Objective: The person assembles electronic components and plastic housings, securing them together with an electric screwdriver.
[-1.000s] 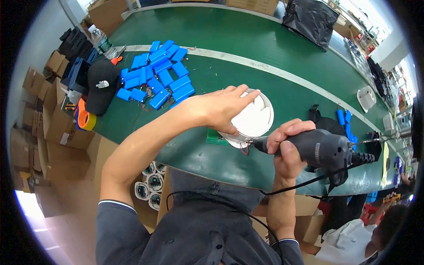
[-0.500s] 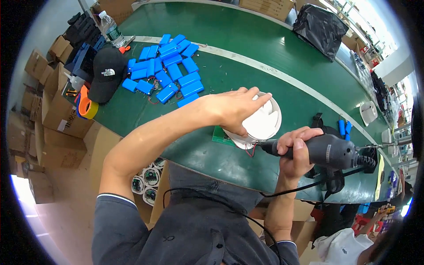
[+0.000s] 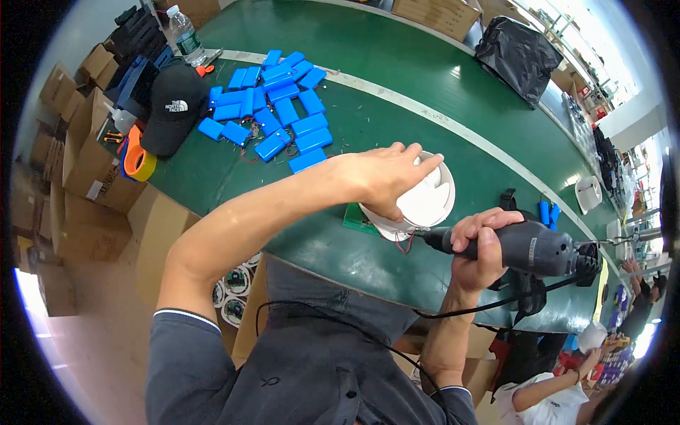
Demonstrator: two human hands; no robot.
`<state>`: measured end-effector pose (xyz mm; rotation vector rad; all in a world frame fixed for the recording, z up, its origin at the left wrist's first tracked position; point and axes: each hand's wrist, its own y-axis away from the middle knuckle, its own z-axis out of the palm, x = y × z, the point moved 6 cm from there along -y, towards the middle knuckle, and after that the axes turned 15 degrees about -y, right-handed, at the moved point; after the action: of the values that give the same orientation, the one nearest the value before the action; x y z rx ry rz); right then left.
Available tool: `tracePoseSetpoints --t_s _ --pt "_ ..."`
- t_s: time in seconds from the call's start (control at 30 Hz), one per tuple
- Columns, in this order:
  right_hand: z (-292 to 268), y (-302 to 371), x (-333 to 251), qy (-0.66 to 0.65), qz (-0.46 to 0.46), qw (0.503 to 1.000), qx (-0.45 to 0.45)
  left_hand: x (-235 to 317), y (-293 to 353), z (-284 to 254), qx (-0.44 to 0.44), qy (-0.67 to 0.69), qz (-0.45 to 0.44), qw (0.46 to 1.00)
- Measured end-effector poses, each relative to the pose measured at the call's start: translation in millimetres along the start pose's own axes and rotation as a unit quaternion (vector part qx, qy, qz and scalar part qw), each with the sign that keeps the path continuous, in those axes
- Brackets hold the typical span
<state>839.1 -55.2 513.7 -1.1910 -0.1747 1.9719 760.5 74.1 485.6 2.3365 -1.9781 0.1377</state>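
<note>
My left hand (image 3: pixel 382 181) is wrapped over a white round plastic housing (image 3: pixel 433 201) at the middle of the green table, thumb on the near side and fingers across its top. In my right hand (image 3: pixel 482 249) is a dark grey electric screwdriver (image 3: pixel 537 248), lying nearly level with its tip pointing left at the housing's near lower edge. Whether the tip touches a screw is too small to tell. Thin red wires (image 3: pixel 405 246) hang from the housing beside the tip. A green circuit board (image 3: pixel 360 218) pokes out under my left hand, partly hidden.
Many blue battery packs (image 3: pixel 287 112) lie heaped at the far left, near a black cap (image 3: pixel 174 110) and a water bottle (image 3: pixel 185 37). A black bag (image 3: pixel 516 53) sits at the back right. The screwdriver's cable (image 3: pixel 489 306) crosses my lap. A co-worker (image 3: pixel 549 398) is at lower right.
My view has shifted slightly. Both hands keep their grips, with the screwdriver still at the housing's near edge. At lower right, a co-worker's raised hand now holds a white object.
</note>
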Motion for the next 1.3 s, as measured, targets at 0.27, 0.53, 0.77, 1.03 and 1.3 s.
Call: tracePoseSetpoints --t_s 0.27,0.53,0.77,1.03,1.3 --pt "4.7 1.6 -9.5 -0.009 -0.003 0.999 -0.034 8.8 -2.5 -1.9 0.014 -0.016 0.011 1.0" --pt "-27.6 -8.3 -69.0 -0.01 -0.093 0.996 -0.007 39.9 -4.8 -2.9 0.009 -0.046 -0.233 0.971" --pt "-64.3 -11.7 -108.3 0.01 -0.119 0.993 0.018 109.8 -57.6 -10.3 0.111 -0.258 0.09 0.956" --pt "-74.8 -4.6 -123.0 0.008 -0.093 0.996 0.003 110.1 -79.1 27.8 -0.017 -0.374 0.14 0.917" --pt "-80.6 15.4 -147.5 0.046 -0.092 0.994 0.027 146.8 -72.6 37.8 0.065 -0.44 0.158 0.882"
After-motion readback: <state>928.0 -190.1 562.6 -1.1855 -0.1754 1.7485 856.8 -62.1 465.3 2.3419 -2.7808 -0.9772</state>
